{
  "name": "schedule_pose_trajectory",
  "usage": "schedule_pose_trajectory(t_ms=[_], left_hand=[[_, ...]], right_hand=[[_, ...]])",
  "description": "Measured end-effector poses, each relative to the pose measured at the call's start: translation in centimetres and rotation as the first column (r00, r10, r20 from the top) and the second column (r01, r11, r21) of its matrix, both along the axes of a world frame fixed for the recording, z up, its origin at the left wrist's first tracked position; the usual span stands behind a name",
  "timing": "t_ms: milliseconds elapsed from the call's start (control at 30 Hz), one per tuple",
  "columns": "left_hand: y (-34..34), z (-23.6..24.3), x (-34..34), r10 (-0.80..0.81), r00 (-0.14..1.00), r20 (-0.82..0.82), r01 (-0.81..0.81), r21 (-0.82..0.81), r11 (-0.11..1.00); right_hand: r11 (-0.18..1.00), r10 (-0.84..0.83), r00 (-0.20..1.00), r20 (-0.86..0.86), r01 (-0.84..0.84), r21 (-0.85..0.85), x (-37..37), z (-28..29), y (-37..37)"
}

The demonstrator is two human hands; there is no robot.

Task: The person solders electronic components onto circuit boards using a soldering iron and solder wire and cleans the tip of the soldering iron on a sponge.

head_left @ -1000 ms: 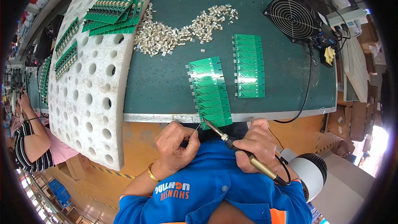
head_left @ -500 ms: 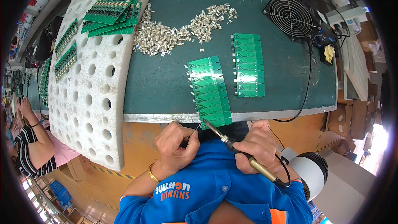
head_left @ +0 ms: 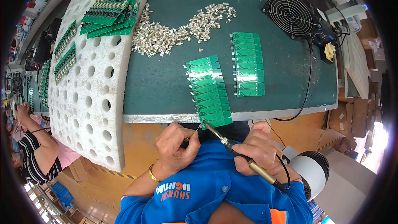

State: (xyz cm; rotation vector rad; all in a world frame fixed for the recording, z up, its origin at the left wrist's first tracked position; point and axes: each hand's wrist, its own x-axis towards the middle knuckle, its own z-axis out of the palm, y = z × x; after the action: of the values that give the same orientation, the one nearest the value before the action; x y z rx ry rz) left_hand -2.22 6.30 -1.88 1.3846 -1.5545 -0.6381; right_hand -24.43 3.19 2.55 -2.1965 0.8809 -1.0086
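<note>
My left hand [head_left: 178, 145] is closed in a pinch on a thin solder wire [head_left: 197, 127], which reaches the lower-left corner of a green circuit board strip [head_left: 211, 91]. My right hand [head_left: 256, 151] grips a soldering iron [head_left: 224, 140] with a gold-coloured handle; its tip rests at that same corner, by the wire. The strip has pins along its left side and overhangs the bench's front edge. A second green strip [head_left: 248, 64] lies to its right. Behind them is a pile of small pale connectors [head_left: 153, 37].
A white perforated foam board [head_left: 83, 91] bears populated board strips [head_left: 107, 12]. At right are a black fan [head_left: 290, 10], a control box [head_left: 318, 38] with a yellow sponge [head_left: 329, 53], and cables. A co-worker [head_left: 39, 153] sits at far left; a white round device [head_left: 311, 176] stands lower right.
The iron's tip has shifted very slightly down at the board's corner. My hands have hardly moved. The co-worker at the left has shifted their arm and body slightly.
</note>
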Motion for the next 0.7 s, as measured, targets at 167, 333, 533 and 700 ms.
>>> schedule_pose_trajectory(t_ms=[167, 333, 533, 700], left_hand=[[-0.09, -0.15, 0.01, 0.0, 1.0, 0.005, 0.0, -0.015, 1.0], [-0.1, -0.07, 0.01, -0.006, 1.0, -0.001, 0.006, -0.003, 1.0], [-0.27, 0.1, -0.15, 0.036, 0.999, 0.01, -0.036, 0.006, 0.999], [-0.16, 0.0, -0.02, 0.006, 1.0, 0.003, -0.006, 0.001, 1.0]], right_hand=[[1.0, 0.0, 1.0, -0.008, 0.0, -0.001, 0.02, -0.02, 0.06], [1.0, 0.008, 1.0, -0.009, -0.008, -0.005, -0.03, -0.05, 0.1], [1.0, 0.008, 1.0, -0.01, -0.008, 0.0, 0.02, 0.04, 0.08], [1.0, 0.012, 1.0, -0.016, -0.012, -0.001, -0.05, 0.12, 0.14]])
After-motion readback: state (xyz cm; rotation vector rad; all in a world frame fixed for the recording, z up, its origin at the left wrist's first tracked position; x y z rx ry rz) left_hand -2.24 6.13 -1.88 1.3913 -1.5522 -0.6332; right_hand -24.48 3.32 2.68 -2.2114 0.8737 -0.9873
